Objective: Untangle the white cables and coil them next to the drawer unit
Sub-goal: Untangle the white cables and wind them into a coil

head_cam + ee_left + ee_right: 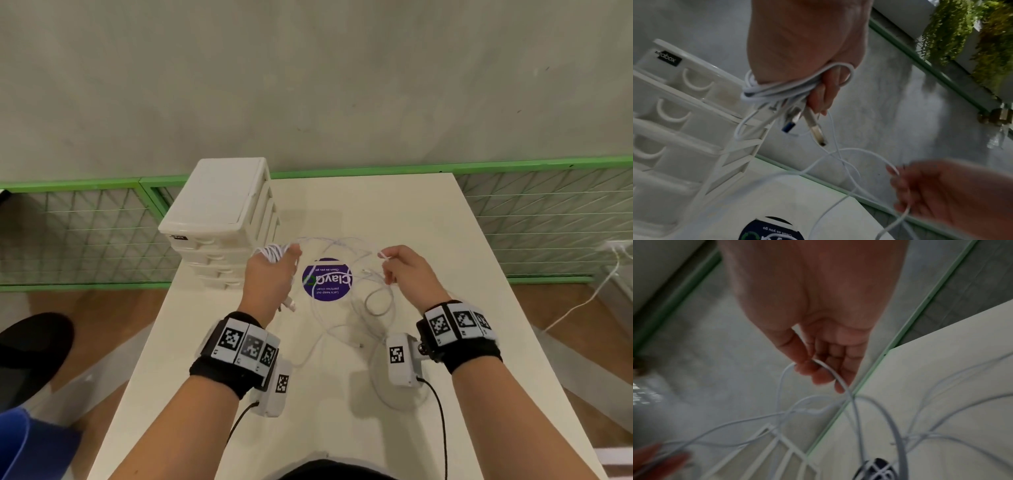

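left hand [270, 277] grip wraps coiled thin white cables [764, 91]; right hand [407, 267] grip pinches one strand, mid-frame above the white tabletop [428, 240].

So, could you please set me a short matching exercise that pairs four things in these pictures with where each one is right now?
Things:
1. cable bundle
2. single cable strand
3. round purple sticker
4. drawer unit

Places:
A. flat on the table between the hands
B. at the table's far left corner
C. gripped in the left hand
D. pinched by the right hand

Pairs: 1-C, 2-D, 3-A, 4-B
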